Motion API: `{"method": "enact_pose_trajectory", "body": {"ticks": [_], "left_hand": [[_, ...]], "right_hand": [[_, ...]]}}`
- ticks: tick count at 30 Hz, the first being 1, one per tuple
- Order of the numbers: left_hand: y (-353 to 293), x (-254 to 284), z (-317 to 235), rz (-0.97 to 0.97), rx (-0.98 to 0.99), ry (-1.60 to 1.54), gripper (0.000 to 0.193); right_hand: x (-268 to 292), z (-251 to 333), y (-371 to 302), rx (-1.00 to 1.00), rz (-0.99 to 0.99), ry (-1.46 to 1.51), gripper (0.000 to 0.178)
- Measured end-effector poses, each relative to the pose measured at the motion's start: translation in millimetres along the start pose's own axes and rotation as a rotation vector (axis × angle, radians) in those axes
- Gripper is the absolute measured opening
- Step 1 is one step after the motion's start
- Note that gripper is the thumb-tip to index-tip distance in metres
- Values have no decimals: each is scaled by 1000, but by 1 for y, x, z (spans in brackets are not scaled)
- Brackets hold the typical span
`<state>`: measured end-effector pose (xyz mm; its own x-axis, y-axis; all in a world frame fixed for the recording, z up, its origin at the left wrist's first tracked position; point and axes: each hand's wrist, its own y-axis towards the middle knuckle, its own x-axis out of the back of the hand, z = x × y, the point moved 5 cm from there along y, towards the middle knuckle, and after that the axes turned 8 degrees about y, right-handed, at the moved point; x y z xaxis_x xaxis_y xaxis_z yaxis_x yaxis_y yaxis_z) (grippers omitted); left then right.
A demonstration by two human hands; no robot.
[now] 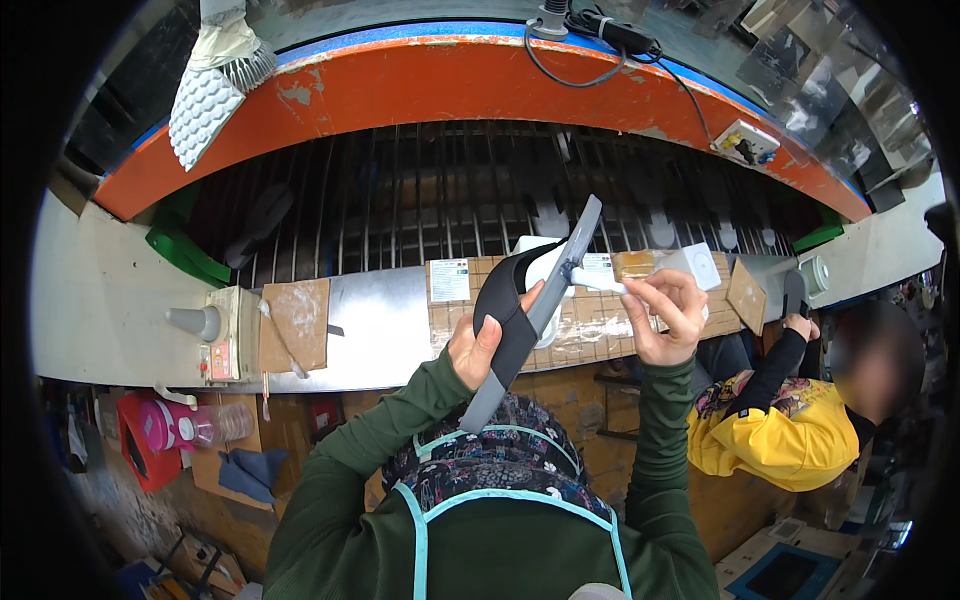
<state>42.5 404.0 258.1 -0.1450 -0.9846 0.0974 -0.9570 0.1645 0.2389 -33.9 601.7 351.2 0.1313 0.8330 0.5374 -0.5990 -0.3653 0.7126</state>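
My left hand (472, 350) is closed around a slide sandal (515, 345) with a grey sole and a wide black strap, its thumb on the strap. The sandal is tilted on edge, one end pointing up and away from me. In my right hand (670, 315), a white-handled brush (598, 282) is pinched between thumb and fingers, its dark tip touching the sole's edge by the strap. Partly hidden behind the sandal, a white container (545, 335) stands on a cardboard mat (465, 325).
A conveyor of metal bars (390, 200) runs behind an orange frame (400, 85); dark footwear pieces lie on it. A white box (695, 265) sits at the mat's right. Further left are a cardboard sheet (295, 350) and a grey-coned device (225, 330). A yellow-clad person (770, 430) works at right.
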Motion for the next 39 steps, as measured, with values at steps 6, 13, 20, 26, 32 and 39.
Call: {"method": "enact_pose_trajectory", "body": {"ticks": [6, 13, 20, 26, 32, 39], "left_hand": [[9, 10, 0, -37, -37, 1, 84], [11, 13, -3, -49, -33, 9, 83], [15, 14, -3, -55, -5, 72, 86], [14, 11, 1, -34, 27, 87, 85], [15, 12, 4, -34, 49, 105, 85], [17, 11, 2, -22, 45, 104, 83]], "right_hand": [[-8, -1, 5, 36, 19, 0, 26], [-11, 3, 6, 66, 46, -14, 26], [-12, 2, 5, 51, 60, -2, 25], [-6, -7, 13, -37, -61, -48, 21], [0, 1, 19, 70, -60, -139, 22], [1, 0, 20, 80, 59, -138, 23]]}}
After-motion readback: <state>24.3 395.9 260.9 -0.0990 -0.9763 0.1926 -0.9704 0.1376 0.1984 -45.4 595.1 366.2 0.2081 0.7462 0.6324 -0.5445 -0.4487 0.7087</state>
